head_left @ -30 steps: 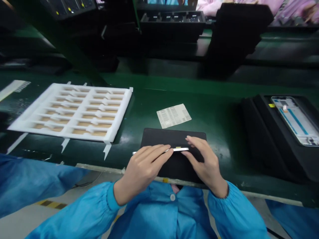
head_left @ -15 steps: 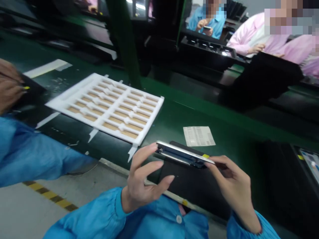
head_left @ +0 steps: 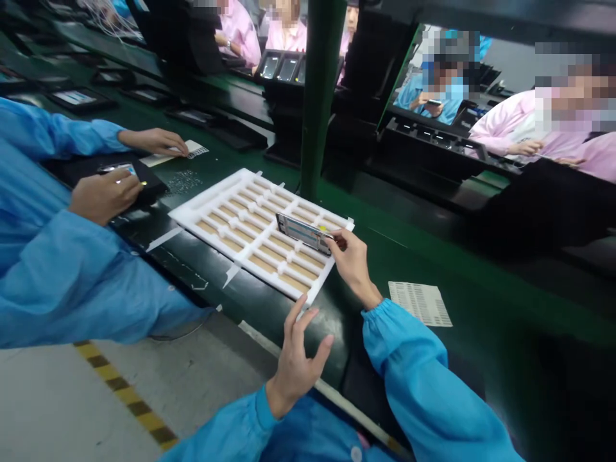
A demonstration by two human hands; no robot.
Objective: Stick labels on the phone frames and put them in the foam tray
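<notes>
In the head view my right hand [head_left: 353,260] pinches one end of a phone housing [head_left: 303,232], a thin frame with its inner parts showing. It is held on its long edge at the right part of a white slotted tray [head_left: 187,215]; whether it touches a slot's bottom I cannot tell. Brown strips show in the tray's slots. Near the tray's front corner is my left hand [head_left: 299,359], fingers spread and nothing in them.
To the left a co-worker's hands work at a black pad [head_left: 154,186] and a label strip [head_left: 197,149]. A printed label sheet [head_left: 420,303] lies right of my right forearm. Behind the tray rises a green post [head_left: 316,96]. Other people sit across the line.
My right hand has carried the phone housing from in front of me, leftward and away, over to the tray. My left hand no longer reaches the housing. The view has shifted left.
</notes>
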